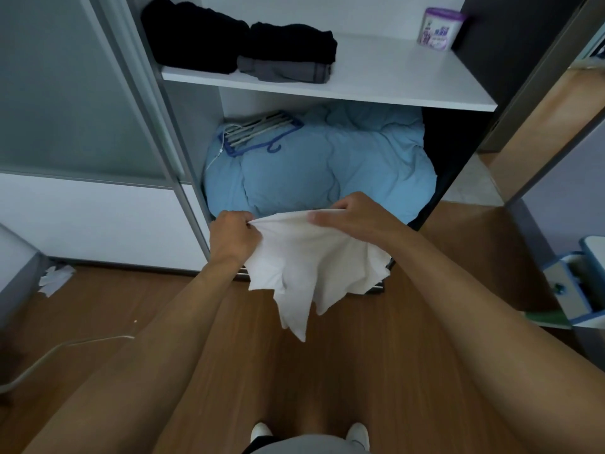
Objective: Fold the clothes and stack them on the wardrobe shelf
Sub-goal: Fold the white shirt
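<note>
Shelf, top of frame: the white wardrobe shelf [393, 80] carries two folded black garments [193, 37] side by side at its left end, the right one stacked on a folded grey garment [284, 72]. A purple tub [440, 27] stands well apart at the right end.
Lower compartment, centre: a light-blue duvet [320, 165] fills the space, with a bundle of hangers [258, 132] lying on its upper left.
Drawer, right edge: a blue-and-white drawer [569, 283] stands open; its contents cannot be made out.
White garment, centre: the white garment [311, 263] is unfolded, held up in front of the lower compartment and hanging over the wood floor [425, 355].
Left hand: the left hand [234, 235] is balled in a fist, fingers curled tight on the garment's top left corner.
Right hand: the right hand [353, 213] curls its fingers over the top edge, thumb in front, pinching the cloth.
</note>
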A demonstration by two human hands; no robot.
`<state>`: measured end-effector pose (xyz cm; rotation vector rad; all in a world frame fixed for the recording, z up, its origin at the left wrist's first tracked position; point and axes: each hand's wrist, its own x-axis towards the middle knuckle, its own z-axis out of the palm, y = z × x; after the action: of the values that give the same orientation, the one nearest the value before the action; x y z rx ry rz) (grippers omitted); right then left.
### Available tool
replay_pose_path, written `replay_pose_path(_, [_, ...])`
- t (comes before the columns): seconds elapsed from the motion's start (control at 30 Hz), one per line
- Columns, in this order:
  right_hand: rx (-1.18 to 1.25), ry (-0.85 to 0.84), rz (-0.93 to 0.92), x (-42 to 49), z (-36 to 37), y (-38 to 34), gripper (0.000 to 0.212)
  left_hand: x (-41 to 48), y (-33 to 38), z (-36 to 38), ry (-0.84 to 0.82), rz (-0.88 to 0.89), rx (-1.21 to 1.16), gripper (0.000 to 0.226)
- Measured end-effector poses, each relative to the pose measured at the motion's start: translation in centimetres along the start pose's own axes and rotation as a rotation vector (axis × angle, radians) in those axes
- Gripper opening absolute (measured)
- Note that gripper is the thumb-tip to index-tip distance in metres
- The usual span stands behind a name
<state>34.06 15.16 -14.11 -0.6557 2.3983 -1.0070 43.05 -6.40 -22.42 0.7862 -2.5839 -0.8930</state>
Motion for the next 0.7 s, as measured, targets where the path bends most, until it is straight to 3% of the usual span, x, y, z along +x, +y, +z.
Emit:
replay_pose_path(0.07, [-0.124, -0.124, 0.023, -0.2, 0.4, -0.7, 0.061, 0.3, -0.2, -0.2, -0.008, 0.028, -0.049, 0.036])
replay_pose_path(0.17, [-0.107, -0.192, -0.002, -0.6, 0.0, -1.8, 0.033, 0.7, -0.6, -0.7, -0.002, 0.110, -0.078, 0.036])
replay_pose_path(0.33, [-0.105, -0.216, -0.060, -1.3, -0.5, -2.2, 0.016, 1.4, -0.6, -1.6, -0.075, 0.204, -0.093, 0.031])
replay_pose_path(0.43, [-0.057, -0.283, 0.011, -2.0, 0.4, -2.0, 0.033, 1.2, 0.1, -1.9, -0.097, 0.281, -0.160, 0.034])
replay_pose_path(0.53, [-0.085, -0.224, 0.063, -2.3, 1.8, -1.6, 0.035, 0.9, 1.0, -2.1, -0.081, 0.312, -0.206, 0.041])
replay_pose_path(0.7, [0.045, -0.119, 0.171, -2.9, 2.7, -0.4, 0.027, 0.2, 1.2, -0.9, -0.391, 0.284, -0.297, 0.043])
